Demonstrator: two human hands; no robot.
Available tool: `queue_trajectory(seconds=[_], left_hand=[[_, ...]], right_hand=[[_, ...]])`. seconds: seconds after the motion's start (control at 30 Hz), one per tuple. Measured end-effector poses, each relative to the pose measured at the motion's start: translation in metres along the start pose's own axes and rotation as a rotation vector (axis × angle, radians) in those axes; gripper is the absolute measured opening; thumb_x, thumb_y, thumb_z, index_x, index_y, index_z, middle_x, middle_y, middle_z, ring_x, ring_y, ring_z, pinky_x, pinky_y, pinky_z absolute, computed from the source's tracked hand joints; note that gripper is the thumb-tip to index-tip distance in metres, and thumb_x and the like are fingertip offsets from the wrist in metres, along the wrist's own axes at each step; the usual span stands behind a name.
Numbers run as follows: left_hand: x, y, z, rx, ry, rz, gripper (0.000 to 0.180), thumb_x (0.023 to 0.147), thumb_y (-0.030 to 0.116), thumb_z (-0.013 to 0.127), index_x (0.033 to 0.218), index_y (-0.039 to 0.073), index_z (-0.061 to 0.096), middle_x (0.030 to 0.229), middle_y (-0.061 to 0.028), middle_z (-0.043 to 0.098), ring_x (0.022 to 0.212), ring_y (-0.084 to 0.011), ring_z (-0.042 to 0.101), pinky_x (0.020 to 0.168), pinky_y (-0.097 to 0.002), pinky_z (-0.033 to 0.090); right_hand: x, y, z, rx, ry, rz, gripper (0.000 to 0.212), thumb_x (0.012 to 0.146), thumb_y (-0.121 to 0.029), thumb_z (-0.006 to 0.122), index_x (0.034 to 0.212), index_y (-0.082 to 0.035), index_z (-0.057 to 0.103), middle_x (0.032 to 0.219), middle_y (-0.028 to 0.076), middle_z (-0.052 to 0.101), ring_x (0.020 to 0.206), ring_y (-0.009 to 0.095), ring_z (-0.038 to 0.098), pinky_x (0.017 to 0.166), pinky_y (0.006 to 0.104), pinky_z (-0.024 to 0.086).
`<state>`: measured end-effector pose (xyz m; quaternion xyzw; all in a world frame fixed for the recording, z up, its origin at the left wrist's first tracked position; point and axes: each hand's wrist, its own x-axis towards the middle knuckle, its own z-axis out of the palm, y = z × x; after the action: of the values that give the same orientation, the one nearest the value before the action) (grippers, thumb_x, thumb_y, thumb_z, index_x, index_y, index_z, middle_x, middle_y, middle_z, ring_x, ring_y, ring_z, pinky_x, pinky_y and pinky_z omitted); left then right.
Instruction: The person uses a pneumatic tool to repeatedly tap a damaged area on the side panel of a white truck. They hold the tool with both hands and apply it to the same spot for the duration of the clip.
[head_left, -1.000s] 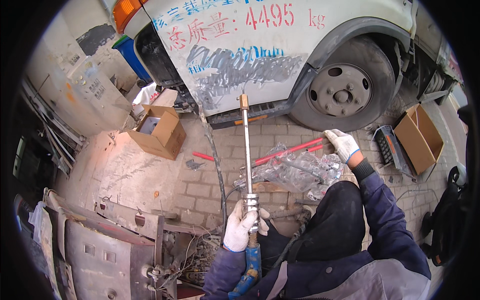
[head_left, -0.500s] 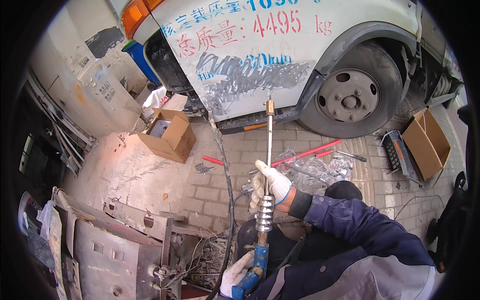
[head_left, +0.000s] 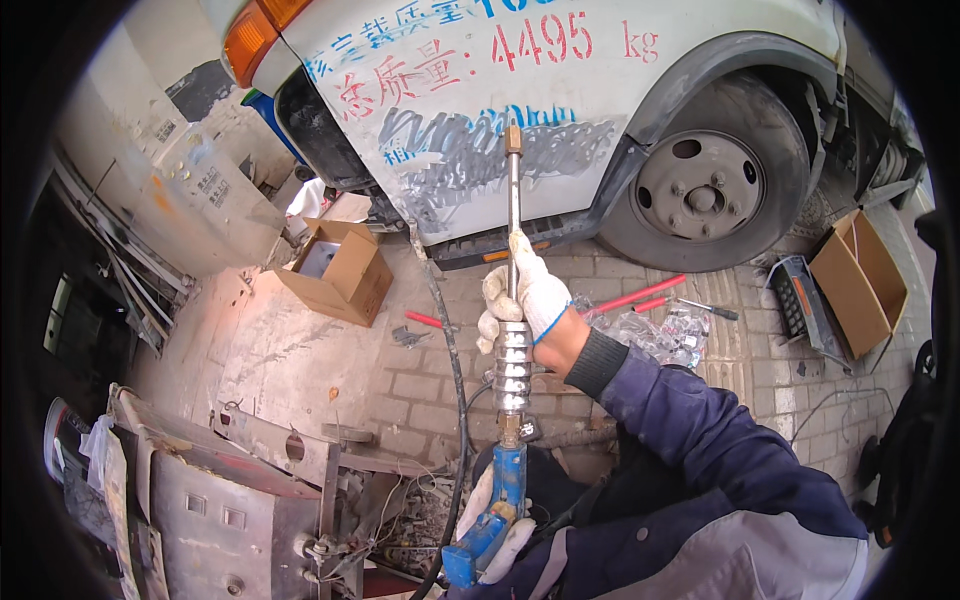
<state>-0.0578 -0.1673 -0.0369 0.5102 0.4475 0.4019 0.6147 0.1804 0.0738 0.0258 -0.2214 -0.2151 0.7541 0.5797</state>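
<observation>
Red and blue writing [head_left: 543,42] marks the white truck door [head_left: 555,192]. Above paved ground [head_left: 405,385], a blue-handled tool [head_left: 512,370] is gripped: right hand [head_left: 537,295] curled round its shaft [head_left: 514,195], left hand [head_left: 480,500] round the handle [head_left: 510,475].

Vehicle repair yard: truck [head_left: 560,185], brick paving [head_left: 410,388], worn metalwork [head_left: 215,500], blue-handled tool [head_left: 513,370].

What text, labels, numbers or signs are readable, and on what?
Located by place and colour, wording not copied:
White vehicle panel: blue stencilled line, top, cut off by the frame edge.
Same panel: red stencilled line, large, legible.
Same panel: lower blue line, mostly under grey scribble, not fully readable.
Left wall: small dark stencils, too small.
</observation>
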Motion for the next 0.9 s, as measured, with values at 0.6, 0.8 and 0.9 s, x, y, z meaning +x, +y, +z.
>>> queue_trajectory(seconds=[0.6,0.8,0.9], left_hand=[[0.017,0.016,0.019,0.555,0.086,0.307,0.105,0.088,0.03,0.093,0.17,-0.004,0.037,0.159,-0.0241,0.055,0.148,-0.0334,0.057,0.122,-0.0476,0.047],[0.032,0.011,0.02,0.622,0.209,0.703,0.073,0.083,0.034,0.097,0.136,0.001,0.059,0.141,-0.0225,0.061,0.13,-0.0391,0.064,0.113,-0.0501,0.053],[0.032,0.016,0.025,0.711,0.262,0.822,0.056,0.079,0.032,0.099,0.113,0.007,0.062,0.121,-0.015,0.067,0.113,-0.0354,0.069,0.098,-0.0475,0.057]], right_hand=[[0.013,-0.014,0.002,-0.013,0.041,0.087,0.078,0.109,-0.081,0.046,0.076,-0.011,0.061,0.053,0.001,0.041,0.053,0.03,0.063,0.057,0.0525,0.06],[0.015,-0.012,-0.006,0.075,-0.051,0.094,0.078,0.109,-0.081,0.043,0.076,-0.012,0.061,0.052,-0.001,0.039,0.052,0.028,0.057,0.057,0.0503,0.056],[0.019,-0.012,-0.012,0.168,-0.169,0.109,0.079,0.11,-0.08,0.042,0.077,-0.012,0.062,0.052,0.0,0.042,0.053,0.029,0.06,0.058,0.0523,0.058]])
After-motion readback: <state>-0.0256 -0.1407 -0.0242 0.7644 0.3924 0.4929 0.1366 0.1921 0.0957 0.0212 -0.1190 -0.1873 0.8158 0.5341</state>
